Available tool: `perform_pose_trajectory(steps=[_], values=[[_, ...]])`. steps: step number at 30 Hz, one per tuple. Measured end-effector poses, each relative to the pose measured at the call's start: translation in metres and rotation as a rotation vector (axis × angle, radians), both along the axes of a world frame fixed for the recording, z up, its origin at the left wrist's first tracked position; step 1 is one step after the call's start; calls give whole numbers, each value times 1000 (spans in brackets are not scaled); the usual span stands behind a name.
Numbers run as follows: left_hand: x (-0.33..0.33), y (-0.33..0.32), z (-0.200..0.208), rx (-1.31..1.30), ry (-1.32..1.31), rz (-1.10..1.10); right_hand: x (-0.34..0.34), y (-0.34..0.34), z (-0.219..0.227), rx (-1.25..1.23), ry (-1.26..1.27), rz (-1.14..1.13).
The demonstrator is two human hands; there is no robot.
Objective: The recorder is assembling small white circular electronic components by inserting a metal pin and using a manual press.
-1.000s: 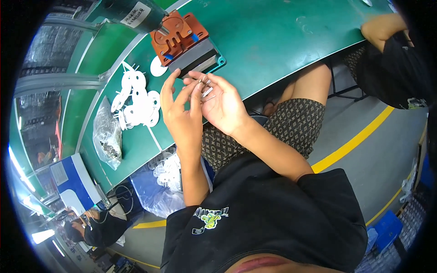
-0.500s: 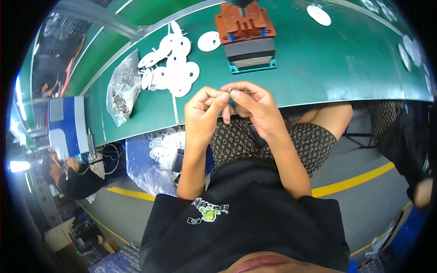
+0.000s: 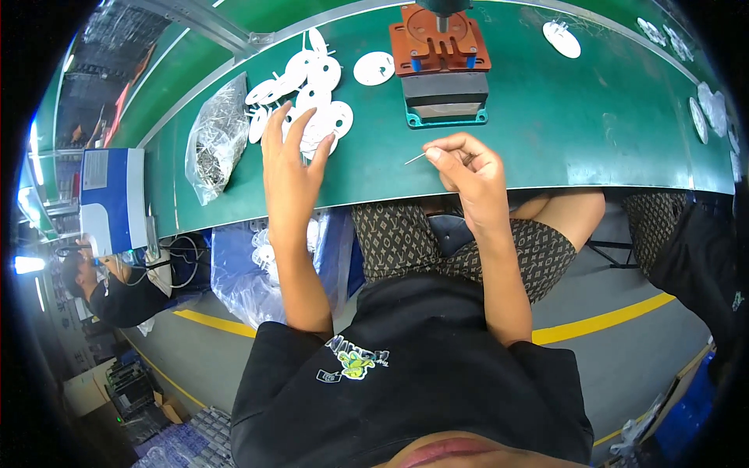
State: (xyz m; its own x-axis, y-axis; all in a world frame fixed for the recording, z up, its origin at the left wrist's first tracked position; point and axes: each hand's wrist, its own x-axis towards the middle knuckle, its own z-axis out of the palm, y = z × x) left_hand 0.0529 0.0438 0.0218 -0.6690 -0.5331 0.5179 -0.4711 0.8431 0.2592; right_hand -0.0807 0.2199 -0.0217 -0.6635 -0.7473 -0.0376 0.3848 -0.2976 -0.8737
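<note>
My right hand (image 3: 472,171) pinches a thin metal pin (image 3: 415,158) between thumb and forefinger, over the near edge of the green bench (image 3: 546,140). My left hand (image 3: 292,164) reaches over the near side of a heap of white plastic discs (image 3: 324,74). Its fingers are spread, with nothing seen between them; whether the fingertips touch a disc I cannot tell. Several discs have a small hole and a thin stem. Beyond my right hand stands a press fixture with an orange top plate (image 3: 406,58) on a dark block with a teal base.
Left of the heap lies a clear bag (image 3: 214,148) of metal pins. Single discs lie beside the fixture (image 3: 374,69) and farther right (image 3: 562,39). Below the bench, a plastic-lined bin (image 3: 234,273) holds more white parts. A blue-and-white box (image 3: 113,199) stands at the left; other people sit nearby.
My hands were together at the bench edge, fingers meeting around a small thing. My left hand has moved away, left and forward to the discs, and opened; my right keeps the pin.
</note>
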Motion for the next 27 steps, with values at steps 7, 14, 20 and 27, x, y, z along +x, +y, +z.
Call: perform_pose_trajectory(steps=[7,14,20,27], values=[[14,-26,-20,279,45,-4,2,-3,-3,27,81,12],[-1,-9,-7,667,821,-127,5,-3,-5,13,79,-23],[-24,56,-18,2139,1266,-566,32,4,20,29,262,-314],[-32,80,-34,2470,1167,-596,32,3,9,106,623,-502]])
